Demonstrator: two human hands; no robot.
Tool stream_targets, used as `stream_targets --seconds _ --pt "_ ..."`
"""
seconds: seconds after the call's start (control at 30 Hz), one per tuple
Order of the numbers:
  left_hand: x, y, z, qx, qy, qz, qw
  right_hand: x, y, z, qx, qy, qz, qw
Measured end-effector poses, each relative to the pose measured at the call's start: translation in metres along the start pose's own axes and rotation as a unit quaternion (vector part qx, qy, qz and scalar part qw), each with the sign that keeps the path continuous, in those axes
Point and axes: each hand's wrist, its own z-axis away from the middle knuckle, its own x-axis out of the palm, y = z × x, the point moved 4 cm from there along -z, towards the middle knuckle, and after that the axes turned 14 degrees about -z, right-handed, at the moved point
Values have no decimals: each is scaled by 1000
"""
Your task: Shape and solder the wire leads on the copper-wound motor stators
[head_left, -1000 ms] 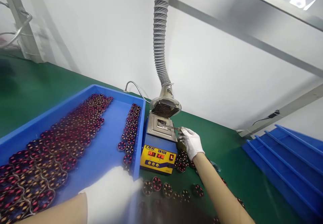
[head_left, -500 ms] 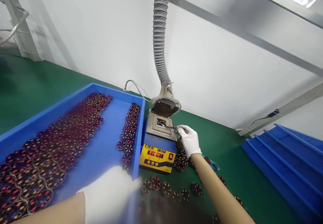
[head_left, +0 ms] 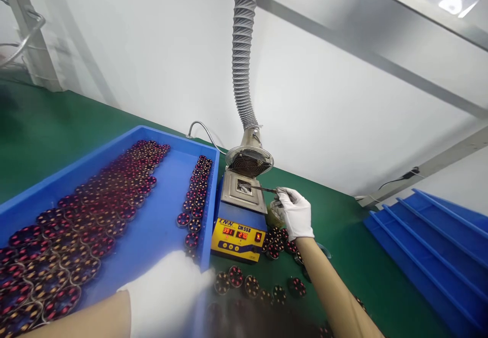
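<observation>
My right hand (head_left: 294, 211), in a white glove with greyed fingertips, is closed on a thin dark metal strip-like tool (head_left: 267, 189). Its far end reaches over the square opening of a solder pot (head_left: 244, 186), where shiny metal shows. The pot's yellow front (head_left: 237, 241) carries red digits and a switch. My left hand (head_left: 168, 289), also gloved in white, is blurred at the near right rim of a blue tray (head_left: 160, 201); whether it grips anything is hidden. Small round wound coils (head_left: 251, 286) lie on the green table just right of that hand.
Inside the tray, many round coils (head_left: 102, 195) fill the left side, and a narrower group (head_left: 198, 185) lines the right wall. An extraction hood (head_left: 249, 160) on a ribbed hose hangs behind the pot. Stacked blue trays (head_left: 430, 246) stand at the right. More coils sit beside the pot.
My right hand and the tool have shifted a little to the right, drawing the tool partly back across the pot's opening. My left hand has stayed nearly still.
</observation>
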Motion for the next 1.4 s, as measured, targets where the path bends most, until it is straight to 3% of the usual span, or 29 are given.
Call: stream_targets --seconds 0.13,0.4,0.63,0.77,0.9,1.17,1.4 --pt "2 -1 0 0 20 5 1000 2 -4 0 -3 7 -11 1000" --pt "4 -1 0 0 42 8 999 16 13 -4 15 -22 -24 999" --pt "-1 -1 0 -3 -4 16 1000 6 -1 -2 7 -15 -28 999" --pt "3 -1 0 -4 11 10 1000 5 3 -5 3 8 -32 999" --pt "8 -1 0 -2 24 4 1000 10 10 -7 14 -7 -27 1000" --pt "0 0 0 -9 -17 4 1000 -3 -3 -2 -18 -16 17 1000" --pt "6 -1 1 3 26 0 1000 -12 1 0 -27 -2 61 998"
